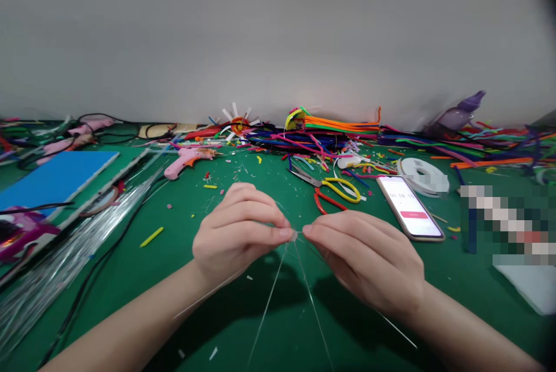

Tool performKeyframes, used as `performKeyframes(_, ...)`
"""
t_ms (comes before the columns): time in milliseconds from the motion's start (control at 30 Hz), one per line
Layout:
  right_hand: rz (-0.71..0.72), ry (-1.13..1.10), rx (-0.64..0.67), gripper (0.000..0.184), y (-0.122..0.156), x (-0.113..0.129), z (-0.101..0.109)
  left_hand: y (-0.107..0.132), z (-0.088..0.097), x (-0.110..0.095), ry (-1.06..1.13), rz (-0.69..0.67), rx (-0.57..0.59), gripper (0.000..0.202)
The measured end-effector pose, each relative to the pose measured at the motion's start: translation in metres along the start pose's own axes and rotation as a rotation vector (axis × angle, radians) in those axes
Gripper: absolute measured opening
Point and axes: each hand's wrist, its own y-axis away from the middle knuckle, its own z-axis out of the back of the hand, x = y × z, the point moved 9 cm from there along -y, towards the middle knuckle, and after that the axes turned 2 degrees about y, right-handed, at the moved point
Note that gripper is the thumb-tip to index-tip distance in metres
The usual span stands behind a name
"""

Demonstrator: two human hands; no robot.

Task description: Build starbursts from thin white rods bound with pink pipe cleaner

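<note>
My left hand and my right hand meet above the green table, fingertips nearly touching. Both are closed in a pinch on thin silvery wires that join at a small point between the fingers and hang down toward me in several strands. The wires are very fine and partly hard to follow against the mat.
A phone with a lit screen lies right of my hands, scissors just behind them. A pink glue gun, a heap of coloured pipe cleaners, a white tape roll, a blue sheet and a silver wire bundle surround the area.
</note>
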Motion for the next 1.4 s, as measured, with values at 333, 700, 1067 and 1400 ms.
performKeyframes(333, 0.064, -0.073, 0.029, 0.024, 0.002, 0.001, -0.002, -0.001, -0.003, -0.002, -0.006, -0.028, 0.021, 0.007)
performKeyframes(700, 0.082, -0.087, 0.047, 0.024, 0.000, 0.000, -0.003, 0.004, -0.004, 0.003, 0.012, -0.009, 0.073, 0.018)
performKeyframes(1067, 0.041, -0.018, -0.023, 0.019, 0.003, -0.020, -0.009, -0.008, -0.007, 0.029, -0.074, 0.163, 0.365, 0.028)
performKeyframes(1400, -0.175, -0.211, 0.036, 0.012, 0.010, -0.039, -0.045, 0.022, -0.018, 0.068, -0.010, 0.653, 0.712, 0.026)
